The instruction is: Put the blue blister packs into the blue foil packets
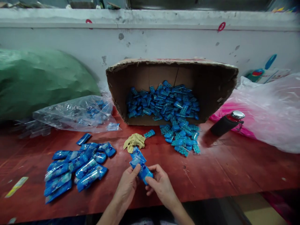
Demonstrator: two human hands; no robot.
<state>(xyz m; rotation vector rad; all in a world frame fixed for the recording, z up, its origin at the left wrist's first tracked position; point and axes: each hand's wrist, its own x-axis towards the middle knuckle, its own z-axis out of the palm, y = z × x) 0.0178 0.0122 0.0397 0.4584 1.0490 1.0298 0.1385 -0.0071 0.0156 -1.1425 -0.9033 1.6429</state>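
Forearms (112,207) reach up from the bottom edge and converge at lower centre of the frame. Your left hand (128,179) pinches the upper part of a blue packet (142,173), thumb laid on top; your right hand (162,185) grips its lower end, thumb across the face, fingers curled inward. The packet is glossy, printed film, its long axis slanting from upper left to lower right. Its upper end points toward a crumpled, matt yellow lump (134,141). Just beyond your packet, another blue wrapper (137,153) lies partly overlapped by it; whether they are joined, you cannot tell.

Similar plump, shiny packets (81,161) are heaped at lower left on the smooth red tabletop (217,175). At upper centre, a rough-edged cardboard box (211,90) opens toward you, small bumpy blue packs (164,101) spilling from it.
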